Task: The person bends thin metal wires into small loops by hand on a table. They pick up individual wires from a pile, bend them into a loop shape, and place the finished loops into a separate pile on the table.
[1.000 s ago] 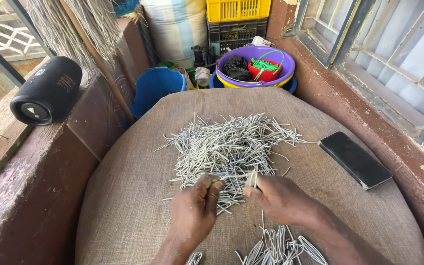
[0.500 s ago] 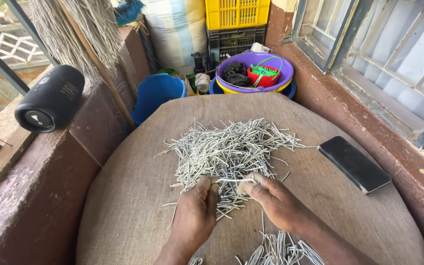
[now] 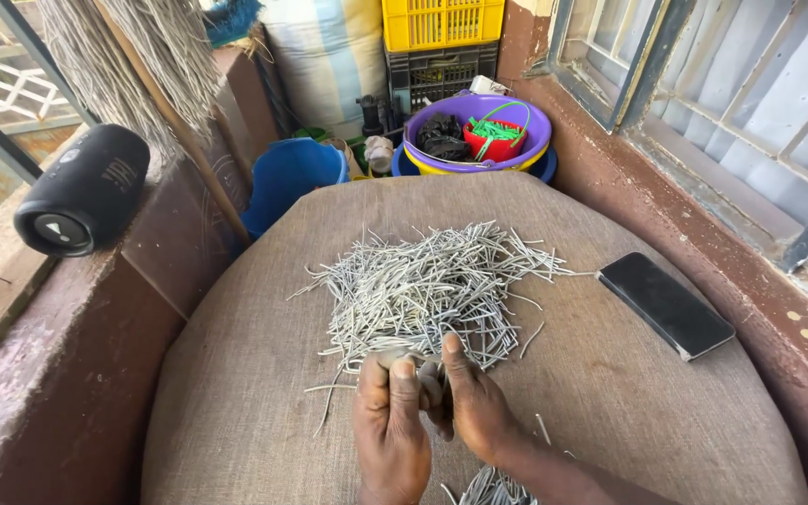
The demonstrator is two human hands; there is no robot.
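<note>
Head view, only one. Both hands meet at the near edge of the strip pile [image 3: 437,285], knuckles up, fingers curled in. Left hand [image 3: 390,430] and right hand [image 3: 474,411] are pressed together, fingertips pinching a small bunch of strips [image 3: 427,360] between them; the grip is closed on it, thumbs up top. The bunch is mostly hidden by the fingers, so exact count and which way its long axis runs: can't tell. Looks like it lies roughly across, left to right, but not sure.

Pile itself: pale grey, thin, flat strips, loose and criss-crossed, most running roughly left-right w/ ends fanning out to the right. It sits mid-surface, just beyond the hands, touching them at the near side. A second, smaller heap of strips [image 3: 488,486] lies nearer than the pile, under the right wrist, partly cut off by the frame.

Surface: brown burlap cloth [image 3: 236,374] stretched over a rounded top. Right of the pile, apart from it, a dark phone [image 3: 666,304] lies flat, face down or screen off.

Left of the pile, on a reddish ledge [image 3: 67,374], a black cylinder speaker [image 3: 81,192] on its side. Beyond the pile: blue bucket [image 3: 292,178], purple basin [image 3: 474,126] holding a small red basket w/ green handle, yellow crate [image 3: 441,21] stacked on a black one. Barred window [image 3: 731,103] to the right.
</note>
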